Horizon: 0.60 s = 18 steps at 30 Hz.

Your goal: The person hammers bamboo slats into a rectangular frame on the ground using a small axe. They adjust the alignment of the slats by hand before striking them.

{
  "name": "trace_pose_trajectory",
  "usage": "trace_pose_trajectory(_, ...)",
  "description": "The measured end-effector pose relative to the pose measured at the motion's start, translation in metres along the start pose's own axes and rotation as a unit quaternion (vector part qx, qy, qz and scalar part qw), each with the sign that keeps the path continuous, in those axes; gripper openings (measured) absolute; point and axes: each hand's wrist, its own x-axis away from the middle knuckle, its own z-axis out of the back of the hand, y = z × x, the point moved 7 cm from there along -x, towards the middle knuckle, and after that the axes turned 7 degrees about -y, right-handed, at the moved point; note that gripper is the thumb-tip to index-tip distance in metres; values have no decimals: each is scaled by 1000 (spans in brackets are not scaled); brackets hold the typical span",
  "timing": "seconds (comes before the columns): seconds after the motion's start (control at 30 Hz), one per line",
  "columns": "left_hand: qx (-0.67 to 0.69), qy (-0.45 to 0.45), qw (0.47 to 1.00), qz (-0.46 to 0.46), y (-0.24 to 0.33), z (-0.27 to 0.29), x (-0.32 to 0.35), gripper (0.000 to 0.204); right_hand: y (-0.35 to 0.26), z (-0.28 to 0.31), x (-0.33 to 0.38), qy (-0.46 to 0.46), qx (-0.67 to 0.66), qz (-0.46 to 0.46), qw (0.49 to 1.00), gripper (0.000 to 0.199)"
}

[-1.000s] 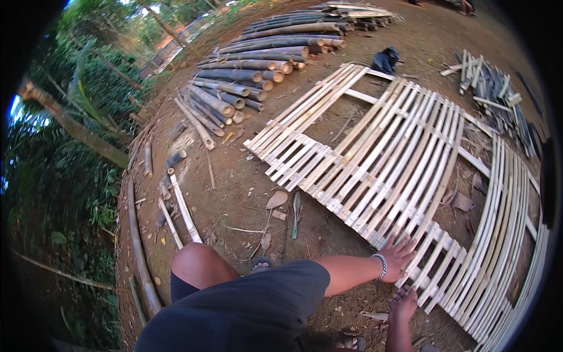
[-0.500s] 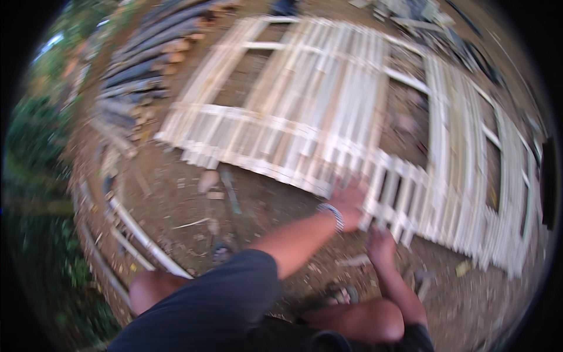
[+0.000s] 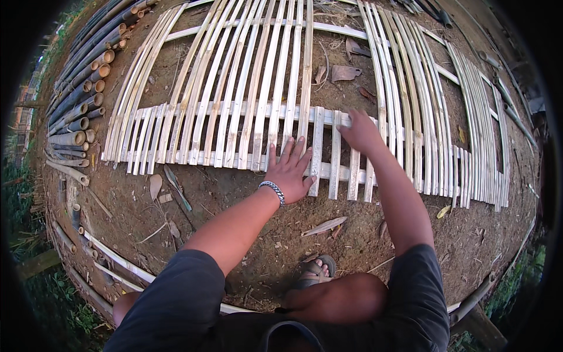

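A lattice of pale split-bamboo slats lies on the ground, its long slats (image 3: 243,111) set side by side across bamboo crosspieces (image 3: 231,159). My left hand (image 3: 287,169) rests palm down on the slats' near ends, fingers spread, a chain bracelet (image 3: 272,190) on its wrist. My right hand (image 3: 363,134) is farther off and to the right, at the upper ends of several short slats (image 3: 335,158). Its fingers curl down around the upper end of a short slat (image 3: 354,176), partly hiding that end.
Dark bamboo poles (image 3: 82,105) are piled at the far left. A dry brown leaf (image 3: 345,73) lies in a gap of the lattice. On the dirt near me are a dry husk (image 3: 324,226) and my sandalled foot (image 3: 316,271). A white pole (image 3: 123,258) lies at the left.
My right hand has moved from below the near slat ends up to the short slats' far ends. My left hand lies farther left along the near edge. The head view has shifted.
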Motion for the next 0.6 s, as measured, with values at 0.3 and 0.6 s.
trace_pose_trajectory(0.3, -13, -19, 999, 24, -13, -1, 3, 76, -37, -31, -41, -232, 9, -61, 971, 76)
trace_pose_trajectory(0.6, -15, -40, 999, 33, -16, 3, 2, 76, -37, -14, -35, -107, -155, -88, 978, 70)
